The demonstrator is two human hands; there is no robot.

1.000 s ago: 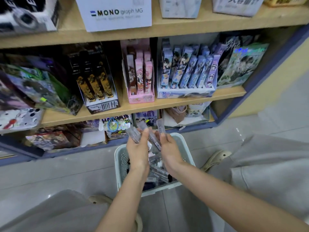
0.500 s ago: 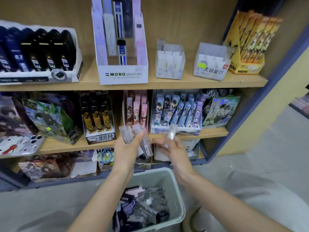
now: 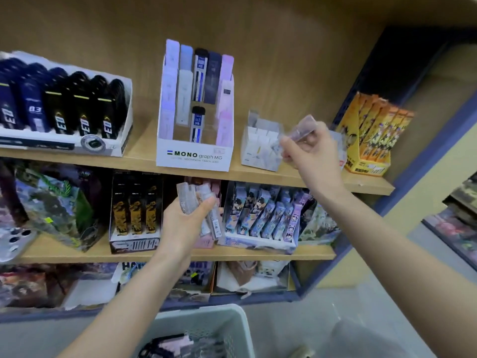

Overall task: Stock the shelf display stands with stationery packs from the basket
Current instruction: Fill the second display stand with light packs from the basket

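Right grip (image 3: pixel 313 153) pinches one pack (image 3: pixel 302 129) by white stand (image 3: pixel 258 143); left grip (image 3: pixel 184 226) clutches bundle (image 3: pixel 198 200).

You have the MONO stand (image 3: pixel 195 154) on the upper shelf (image 3: pixel 143 153): wide tray (image 3: pixel 124 140) left of it, divided box (image 3: pixel 258 157) right of it, your basket (image 3: pixel 206 320) well below it on the floor.

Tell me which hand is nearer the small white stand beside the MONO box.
Right. The right hand, pinching a pack, is beside the stand; the left hand holds packs one shelf lower.
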